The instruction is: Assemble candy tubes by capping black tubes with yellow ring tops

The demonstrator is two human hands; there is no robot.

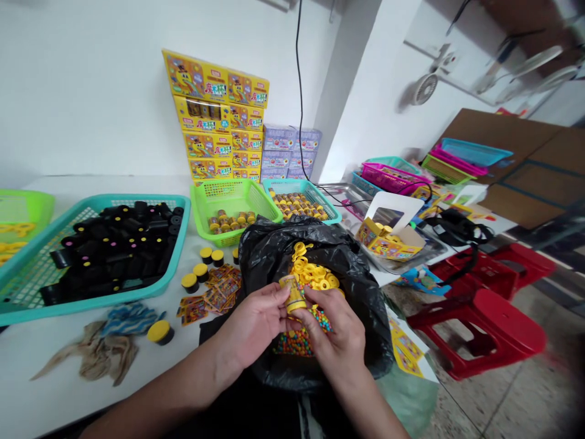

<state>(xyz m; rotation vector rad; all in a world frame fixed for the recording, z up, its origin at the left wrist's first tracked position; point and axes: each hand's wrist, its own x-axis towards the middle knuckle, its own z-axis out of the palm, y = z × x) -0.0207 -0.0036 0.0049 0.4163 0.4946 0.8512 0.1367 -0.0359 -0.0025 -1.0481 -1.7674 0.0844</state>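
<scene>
Between my two hands is a small cup [292, 294] with a yellow end and a printed yellow wrap. My left hand [256, 317] grips its left side with thumb and fingers. From the right, my right hand [336, 326] has its fingers and thumb closed on the same cup. Below lies a black plastic bag [365, 305], spread open like a liner. In it are small multicoloured beads or candies [295, 342] and a heap of yellow ring-shaped plastic pieces [315, 274]. My fingers cover part of the cup.
Left stands a teal basket [183, 244] of black cups, near several yellow-lidded black cups [189, 282], printed stickers [223, 291] and rags [105, 347]. Behind are a green basket [233, 189] and a blue basket [336, 214] of finished-looking cups, plus stacked yellow boxes [214, 116]. Red stools [493, 329] stand right.
</scene>
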